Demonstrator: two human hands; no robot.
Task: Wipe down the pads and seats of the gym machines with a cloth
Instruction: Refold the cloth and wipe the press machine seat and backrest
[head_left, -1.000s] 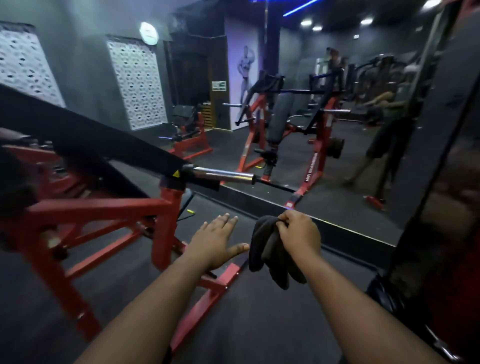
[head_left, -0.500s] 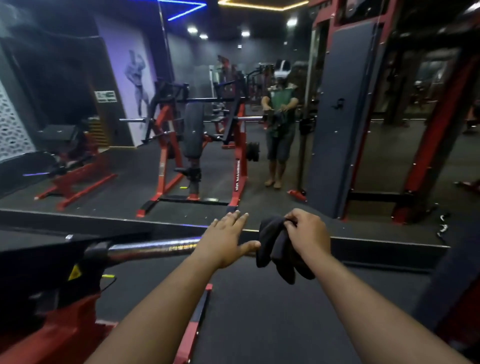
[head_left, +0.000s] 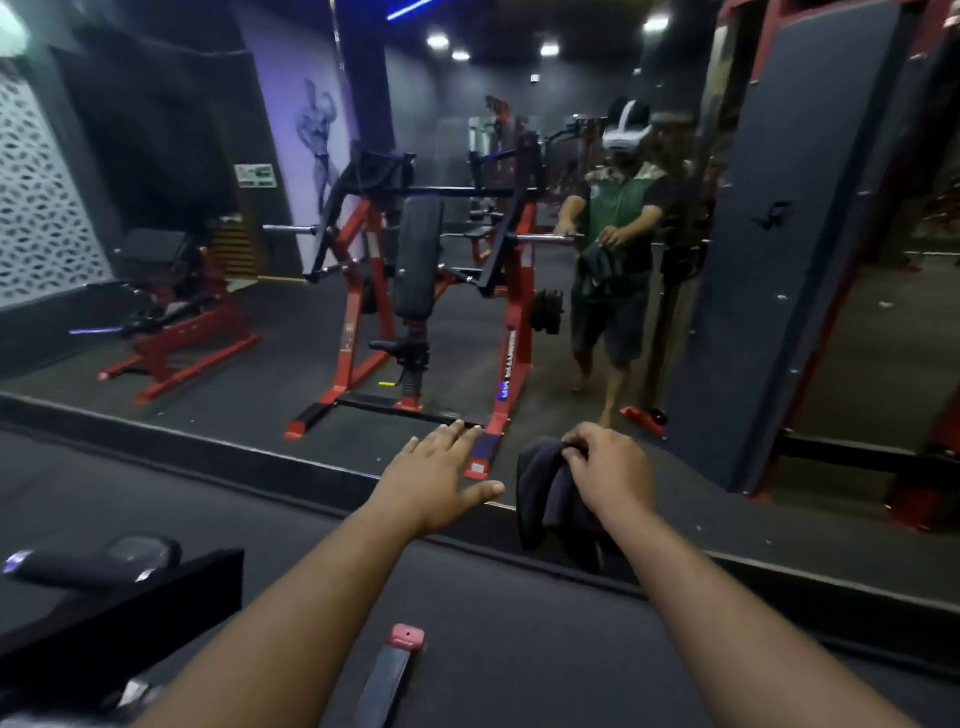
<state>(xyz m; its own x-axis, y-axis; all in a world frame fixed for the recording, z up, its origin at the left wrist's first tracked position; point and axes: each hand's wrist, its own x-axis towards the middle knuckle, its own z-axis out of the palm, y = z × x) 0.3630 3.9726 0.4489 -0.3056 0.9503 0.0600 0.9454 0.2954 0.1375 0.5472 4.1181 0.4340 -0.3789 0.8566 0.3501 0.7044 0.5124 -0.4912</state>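
Note:
My right hand (head_left: 608, 470) grips a dark cloth (head_left: 543, 493) that hangs bunched below its fingers, in mid-air over the floor. My left hand (head_left: 434, 478) is stretched forward beside it with fingers straight and spread, holding nothing. Ahead is a wall mirror. It reflects a red-framed machine with an upright black back pad (head_left: 418, 260) and a second red machine with a black pad (head_left: 156, 252) at the left. A tall dark padded board (head_left: 779, 234) on a red frame stands at the right.
The mirror's dark base ledge (head_left: 208, 452) crosses the floor in front of me. A black bar end (head_left: 88, 564) and a red-tipped foot (head_left: 400, 654) of the near machine sit at lower left. A person with a headset (head_left: 618, 249) shows in the mirror. Dark rubber flooring lies underfoot.
The view has swung right and forward, away from the near red machine, whose chrome bar has dropped out of sight. Both hands keep their pose; the cloth stays in my right hand.

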